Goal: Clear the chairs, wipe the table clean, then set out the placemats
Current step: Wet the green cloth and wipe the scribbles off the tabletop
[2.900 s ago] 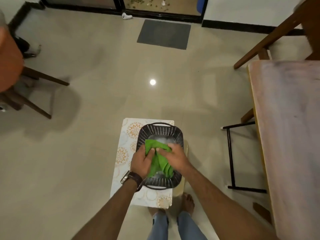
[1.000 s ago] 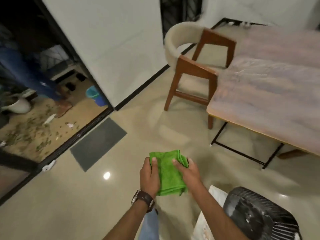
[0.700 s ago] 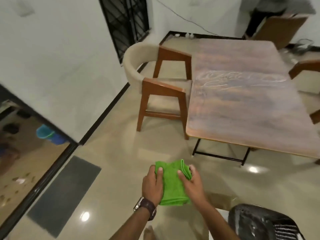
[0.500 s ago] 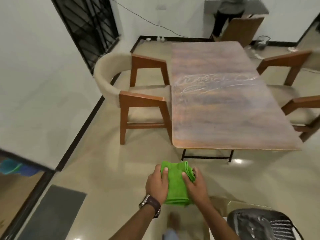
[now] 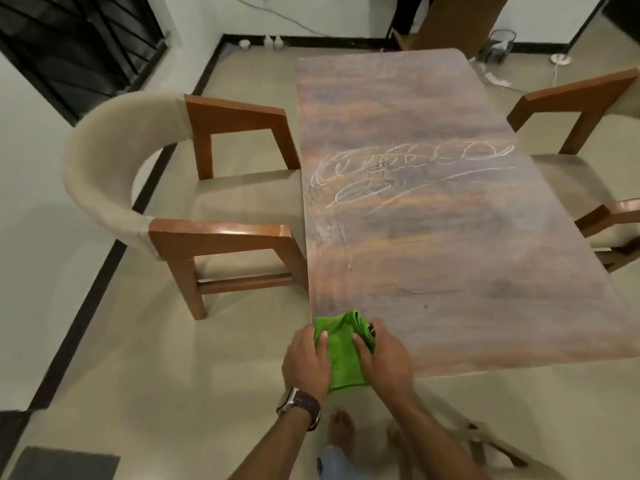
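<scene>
Folded green microfibre cloth: gripped by left hand and right hand, fingers curled round it, at near corner of chalk-scribbled brown wooden table.

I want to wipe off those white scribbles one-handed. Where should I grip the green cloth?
Probably palm flat on the folded green cloth from above, fingers curled over its bunched far edge; the near edge hangs loose and would drag.

Wooden surface: rectangular, dark reddish grain, rounded corners. White scribble marks across middle, running from left edge toward right edge; faint smear below them near left edge. Beige tiled floor beneath. Dark mat on floor, well off near left corner.
</scene>
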